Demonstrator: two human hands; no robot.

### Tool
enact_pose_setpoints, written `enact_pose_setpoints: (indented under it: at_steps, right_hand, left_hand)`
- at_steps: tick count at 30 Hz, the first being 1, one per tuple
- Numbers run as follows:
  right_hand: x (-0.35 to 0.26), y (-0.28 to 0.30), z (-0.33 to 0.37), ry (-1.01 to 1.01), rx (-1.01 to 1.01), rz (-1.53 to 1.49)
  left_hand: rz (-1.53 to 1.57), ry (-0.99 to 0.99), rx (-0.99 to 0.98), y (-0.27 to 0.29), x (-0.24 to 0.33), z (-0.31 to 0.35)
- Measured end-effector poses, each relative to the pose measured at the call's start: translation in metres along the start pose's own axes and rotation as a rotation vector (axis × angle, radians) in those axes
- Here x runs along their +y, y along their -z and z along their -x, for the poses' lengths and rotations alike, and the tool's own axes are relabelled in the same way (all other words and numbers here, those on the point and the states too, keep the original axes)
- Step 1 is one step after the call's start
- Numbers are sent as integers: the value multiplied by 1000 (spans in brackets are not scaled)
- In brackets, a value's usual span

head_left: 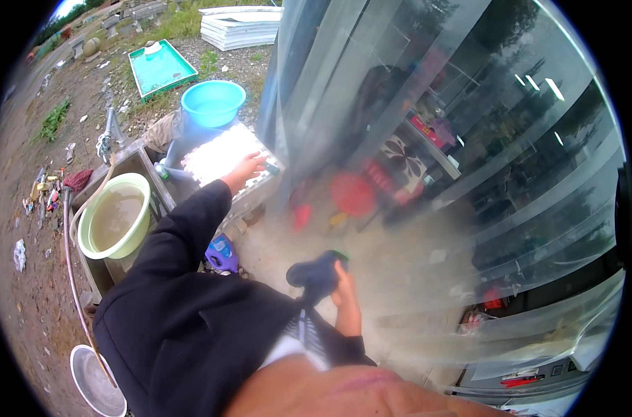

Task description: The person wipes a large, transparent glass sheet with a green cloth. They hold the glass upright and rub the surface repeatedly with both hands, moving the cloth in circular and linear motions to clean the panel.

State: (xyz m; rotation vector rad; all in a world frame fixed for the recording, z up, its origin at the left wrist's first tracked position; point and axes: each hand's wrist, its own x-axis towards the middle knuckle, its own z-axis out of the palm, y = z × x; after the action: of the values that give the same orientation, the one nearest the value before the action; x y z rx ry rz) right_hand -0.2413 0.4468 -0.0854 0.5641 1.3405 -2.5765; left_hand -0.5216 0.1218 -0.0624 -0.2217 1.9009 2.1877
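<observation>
My left hand (245,172) reaches forward with its fingers stretched out over the edge of a white, crate-like box (219,156), whose top is washed out by glare. Just beyond the fingertips is a small dark green piece (271,168); I cannot make out whether they touch it. Lower down, my right hand (345,299) curves against a dark, shoe-like shape (312,274) with a green edge near the fingertips. What lies inside its curled fingers is hidden.
Left of me, a pale green basin (116,217) of murky water sits in a trough beside a hose (69,264). A blue basin (214,103) stands beyond the box. A purple jug (221,254) is on the ground. Clear plastic curtains (427,125) hang on the right.
</observation>
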Motion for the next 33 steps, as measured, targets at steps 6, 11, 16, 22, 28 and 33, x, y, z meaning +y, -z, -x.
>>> enact_pose_setpoints:
  at_steps: [6, 11, 16, 22, 28, 33]
  right_hand:
    - [-11, 4, -4, 51, 114, 33]
    - [-8, -14, -13, 62, 249, 49]
    - [-11, -42, -27, 51, 324, 50]
    - [-10, -57, -51, -18, 284, 84]
    - [-18, -75, -55, 7, 249, 213]
    - [-23, -80, -66, -37, 159, 285]
  left_hand:
    - [73, -85, 108, -12, 91, -92]
    - [20, -155, 101, -23, 124, -160]
    - [73, -285, -94, -31, 131, -202]
    - [-111, -418, 11, -31, 113, -223]
    - [108, -349, -492, -20, 102, -174]
    - [215, -301, -848, -11, 100, -87]
